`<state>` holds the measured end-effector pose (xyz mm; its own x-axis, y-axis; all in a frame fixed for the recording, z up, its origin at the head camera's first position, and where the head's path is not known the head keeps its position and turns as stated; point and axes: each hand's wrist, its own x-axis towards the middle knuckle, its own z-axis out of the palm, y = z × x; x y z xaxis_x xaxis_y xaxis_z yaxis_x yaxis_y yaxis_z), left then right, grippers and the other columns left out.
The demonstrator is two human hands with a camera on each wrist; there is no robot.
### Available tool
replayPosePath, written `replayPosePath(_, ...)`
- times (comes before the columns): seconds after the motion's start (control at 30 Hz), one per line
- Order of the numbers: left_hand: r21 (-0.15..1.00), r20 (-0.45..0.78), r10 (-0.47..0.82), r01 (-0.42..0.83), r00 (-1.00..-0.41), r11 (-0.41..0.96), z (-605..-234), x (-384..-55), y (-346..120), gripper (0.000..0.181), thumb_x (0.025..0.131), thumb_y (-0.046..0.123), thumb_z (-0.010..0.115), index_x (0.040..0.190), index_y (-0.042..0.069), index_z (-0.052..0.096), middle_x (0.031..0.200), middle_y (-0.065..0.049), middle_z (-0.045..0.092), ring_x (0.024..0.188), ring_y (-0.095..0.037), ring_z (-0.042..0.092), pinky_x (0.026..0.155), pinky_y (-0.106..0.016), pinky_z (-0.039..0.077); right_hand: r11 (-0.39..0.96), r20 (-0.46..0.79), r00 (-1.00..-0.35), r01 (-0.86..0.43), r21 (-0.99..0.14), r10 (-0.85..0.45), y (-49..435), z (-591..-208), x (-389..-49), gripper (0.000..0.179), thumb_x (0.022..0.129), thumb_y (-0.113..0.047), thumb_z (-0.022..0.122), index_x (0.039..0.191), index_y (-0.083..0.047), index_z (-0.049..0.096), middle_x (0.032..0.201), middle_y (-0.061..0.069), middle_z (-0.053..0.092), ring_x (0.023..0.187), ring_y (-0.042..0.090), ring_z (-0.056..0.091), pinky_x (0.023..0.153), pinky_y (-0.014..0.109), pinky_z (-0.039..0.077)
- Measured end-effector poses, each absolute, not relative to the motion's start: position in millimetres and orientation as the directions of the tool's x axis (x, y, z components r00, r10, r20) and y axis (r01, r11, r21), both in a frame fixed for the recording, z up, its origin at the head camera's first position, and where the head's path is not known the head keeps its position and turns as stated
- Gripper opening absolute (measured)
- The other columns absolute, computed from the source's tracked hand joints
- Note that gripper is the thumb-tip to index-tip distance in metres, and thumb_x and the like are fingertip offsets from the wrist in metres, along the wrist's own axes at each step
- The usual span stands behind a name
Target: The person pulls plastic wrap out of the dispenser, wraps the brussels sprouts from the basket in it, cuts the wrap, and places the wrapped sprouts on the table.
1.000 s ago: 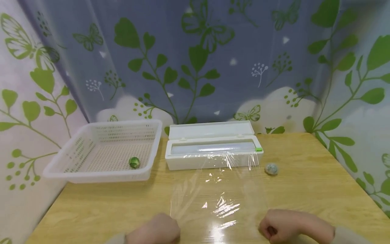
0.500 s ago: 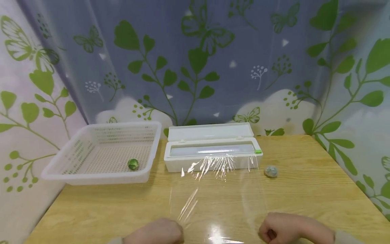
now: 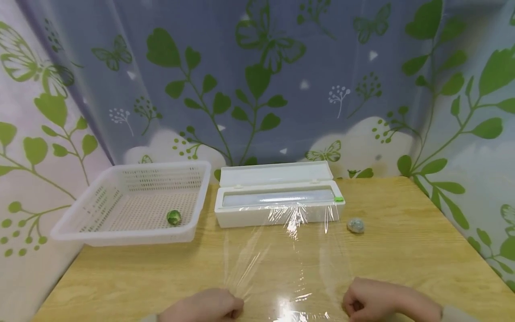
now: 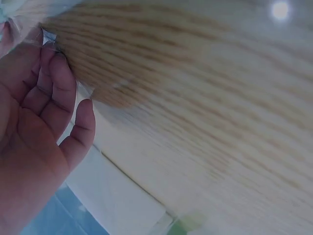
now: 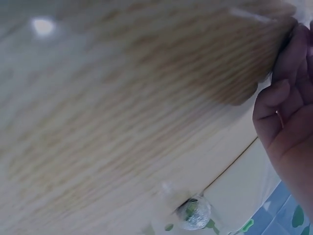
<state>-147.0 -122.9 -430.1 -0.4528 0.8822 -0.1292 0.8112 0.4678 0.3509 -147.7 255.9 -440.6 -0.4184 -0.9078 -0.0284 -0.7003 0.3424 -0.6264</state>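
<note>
clear, thin plastic film (image 3: pixel 285 264), lower centre, looks light, limp, tearable; fingers of left hand (image 3: pixel 205 306) and right hand (image 3: pixel 374 299) sensibly pinch its corners.

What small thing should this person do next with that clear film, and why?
I'd guess moving the right hand to the green tab at the right end of the white box, perhaps a cutter: the clear film runs, seemingly uncut, from the box to the right hand and the left hand.

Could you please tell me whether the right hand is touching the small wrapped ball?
Apart: the head view shows wooden tabletop between the right hand and the small wrapped ball.
</note>
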Motion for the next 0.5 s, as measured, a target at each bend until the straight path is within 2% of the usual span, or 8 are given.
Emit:
replayPosePath(0.1,0.370,-0.129,0.879,0.800,-0.460,0.473,-431,-146,-124,0.018,0.076,0.009,0.060,0.065,0.019,0.050,0.054,0.016,0.035,0.047,0.003,0.031,0.042,-0.010,0.029,0.371,-0.011,-0.441,-0.743,-0.557,-0.898,254,-441,-145,0.020,0.072,-0.006,0.065,0.059,-0.016,0.053,0.053,-0.019,0.040,0.052,-0.018,0.028,0.042,0.005,0.030)
replayPosePath(0.23,0.408,-0.153,0.863,0.765,-0.481,0.498,-431,-145,-125,0.016,0.078,0.010,0.060,0.067,0.019,0.052,0.056,0.017,0.039,0.049,0.003,0.034,0.045,-0.011,0.032,0.427,0.023,-0.475,-0.809,-0.403,-0.880,252,-440,-140,0.023,0.064,-0.008,0.067,0.058,-0.021,0.050,0.053,-0.023,0.034,0.049,-0.014,0.026,0.041,0.005,0.025)
replayPosePath(0.37,0.414,-0.181,0.850,0.746,-0.495,0.522,-431,-146,-126,0.015,0.080,0.013,0.060,0.069,0.020,0.053,0.058,0.017,0.040,0.050,0.003,0.036,0.046,-0.012,0.034,0.493,0.026,-0.526,-0.813,-0.309,-0.850,249,-437,-136,0.026,0.058,-0.012,0.070,0.058,-0.024,0.046,0.054,-0.023,0.032,0.047,-0.008,0.028,0.041,0.008,0.023)
replayPosePath(0.5,0.340,-0.159,0.859,0.790,-0.486,0.510,-431,-146,-126,0.014,0.077,0.015,0.062,0.068,0.021,0.054,0.059,0.017,0.040,0.051,0.003,0.036,0.047,-0.012,0.033,0.528,0.041,-0.556,-0.808,-0.260,-0.830,246,-435,-134,0.033,0.053,-0.010,0.070,0.062,-0.023,0.042,0.059,-0.021,0.031,0.051,-0.004,0.030,0.044,0.013,0.026)
